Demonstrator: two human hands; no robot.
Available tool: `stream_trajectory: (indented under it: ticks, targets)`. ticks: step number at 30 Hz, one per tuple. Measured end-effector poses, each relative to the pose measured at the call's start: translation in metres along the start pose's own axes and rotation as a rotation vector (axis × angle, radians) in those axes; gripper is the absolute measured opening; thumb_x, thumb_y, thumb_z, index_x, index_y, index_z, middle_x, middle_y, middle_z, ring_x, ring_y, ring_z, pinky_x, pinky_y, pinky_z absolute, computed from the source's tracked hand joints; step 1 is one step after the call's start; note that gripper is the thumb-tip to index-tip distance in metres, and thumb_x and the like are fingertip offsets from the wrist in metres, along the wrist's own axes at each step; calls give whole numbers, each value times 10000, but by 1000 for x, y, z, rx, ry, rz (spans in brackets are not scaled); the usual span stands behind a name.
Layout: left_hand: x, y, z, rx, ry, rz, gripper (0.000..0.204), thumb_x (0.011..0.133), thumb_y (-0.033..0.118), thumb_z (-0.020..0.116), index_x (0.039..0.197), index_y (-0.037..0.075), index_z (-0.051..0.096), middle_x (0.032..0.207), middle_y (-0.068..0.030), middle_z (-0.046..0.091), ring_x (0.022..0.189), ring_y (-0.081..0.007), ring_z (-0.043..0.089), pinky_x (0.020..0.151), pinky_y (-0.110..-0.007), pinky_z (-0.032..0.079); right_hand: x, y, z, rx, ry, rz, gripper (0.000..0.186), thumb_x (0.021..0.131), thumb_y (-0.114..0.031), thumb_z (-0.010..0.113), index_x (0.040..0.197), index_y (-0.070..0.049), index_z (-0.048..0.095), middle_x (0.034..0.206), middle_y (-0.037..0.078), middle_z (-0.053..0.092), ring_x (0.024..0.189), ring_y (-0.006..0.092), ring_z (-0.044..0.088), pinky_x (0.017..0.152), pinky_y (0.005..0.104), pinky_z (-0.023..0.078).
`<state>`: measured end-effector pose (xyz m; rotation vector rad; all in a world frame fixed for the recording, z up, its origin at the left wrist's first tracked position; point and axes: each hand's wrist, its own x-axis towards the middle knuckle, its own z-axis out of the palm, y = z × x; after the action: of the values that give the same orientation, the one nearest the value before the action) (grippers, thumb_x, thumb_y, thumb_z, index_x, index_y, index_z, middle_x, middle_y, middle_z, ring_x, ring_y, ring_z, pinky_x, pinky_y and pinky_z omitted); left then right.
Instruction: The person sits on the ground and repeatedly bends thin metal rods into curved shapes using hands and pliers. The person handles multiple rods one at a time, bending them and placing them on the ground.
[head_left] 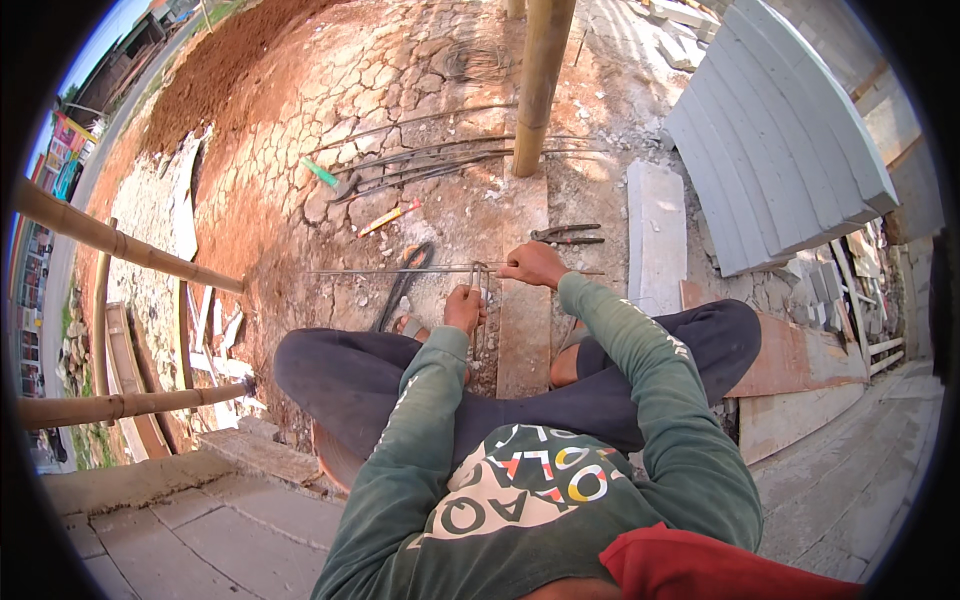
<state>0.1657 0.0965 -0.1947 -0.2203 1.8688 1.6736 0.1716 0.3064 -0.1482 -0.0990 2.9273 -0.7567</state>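
My left hand [464,308] is closed around a narrow bent steel stirrup [479,340], held upright between my knees. Long thin steel rods [375,271] run crosswise at the stirrup's far end. Just right of that crossing, my right hand [535,265] has its fingers closed on the rods; whether something small is also pinched there is hidden. Past the right hand lie dark pincers [568,235] on the ground. A black looped strap [405,285] lies left of my left hand. Beneath the right hand is a wooden plank [523,345].
A hammer [328,178] with a green handle lies ahead, near a yellow-red strip [388,219] and several loose bars [430,155]. A bamboo post [540,90] stands ahead. Leaning grey slabs [780,140] rise at right; bamboo poles [130,245] cross at left.
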Motion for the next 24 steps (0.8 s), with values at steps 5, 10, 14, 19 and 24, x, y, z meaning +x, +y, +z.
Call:
stream_trajectory:
  ticks: [5, 10, 14, 19, 24]
  targets:
    - [-5, 7, 3, -51, -3, 63, 163, 961, 193, 517, 987, 38, 558, 729, -36, 571, 555, -131, 555, 481, -280, 483, 8, 1, -7, -4, -69, 46, 486, 793, -535, 644, 696, -62, 697, 634, 148, 628, 619, 349, 611, 587, 475, 463]
    - [-2, 11, 0, -50, -26, -23, 234, 957, 264, 552, 950, 33, 589, 719, -35, 583, 586, -138, 602, 503, -282, 509, 8, -3, -8, 24, -23, 24, 475, 798, -526, 640, 713, -64, 706, 655, 153, 640, 638, 348, 621, 598, 471, 469]
    - [-3, 8, -1, 51, 7, -43, 283, 937, 303, 577, 891, 25, 607, 733, -60, 613, 621, -153, 633, 536, -301, 530, 5, -5, -10, 8, -80, 33, 463, 789, -523, 654, 725, -68, 712, 670, 156, 649, 652, 350, 628, 606, 468, 475]
    - [3, 5, -5, 438, 168, 181, 353, 905, 349, 626, 864, 0, 597, 758, -78, 638, 738, -203, 665, 668, -351, 525, 7, -14, -15, 3, -53, -13, 477, 774, -537, 671, 721, -64, 713, 657, 153, 645, 640, 355, 623, 596, 463, 473]
    - [8, 9, -8, 188, 157, 382, 246, 936, 263, 592, 900, 20, 589, 760, -32, 597, 746, -132, 575, 705, -292, 466, 11, -23, -27, 31, 83, -114, 438, 799, -452, 695, 650, -41, 670, 587, 152, 602, 531, 343, 562, 523, 460, 410]
